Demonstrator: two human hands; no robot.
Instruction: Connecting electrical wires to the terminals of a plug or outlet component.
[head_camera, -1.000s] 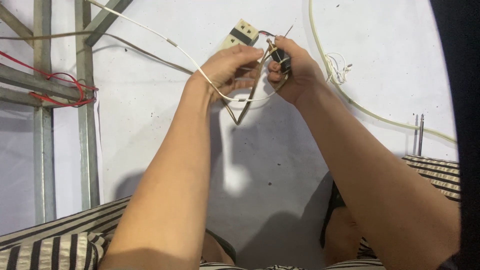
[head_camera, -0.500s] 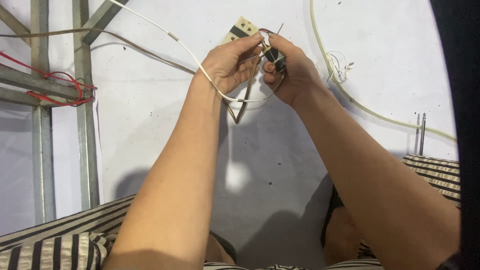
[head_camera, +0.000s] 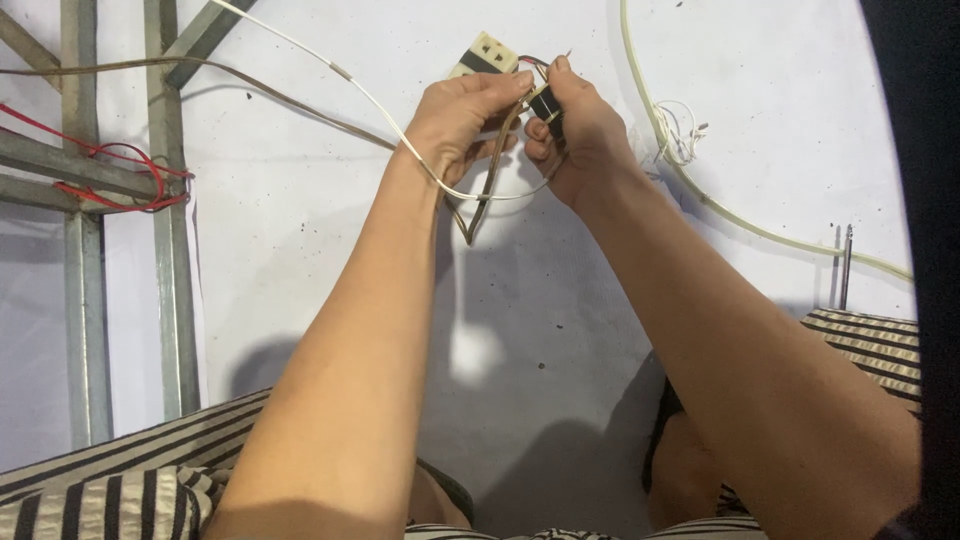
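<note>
Nearest, striped black-and-cream trousers (head_camera: 120, 480) cover the person's knees above the pale grey floor (head_camera: 300, 230). Both forearms reach away from them. The left hand (head_camera: 462, 118) closes its grip on a thin brown twin wire (head_camera: 488, 190), which hangs in a bent loop beneath it. The right hand (head_camera: 580, 140) pinches a small black connector piece (head_camera: 546, 103) between thumb and fingers, just beside the left fingertips. Steady, close fingers suit work this fine, I judge. Just beyond lies a cream socket block (head_camera: 484, 55).
</note>
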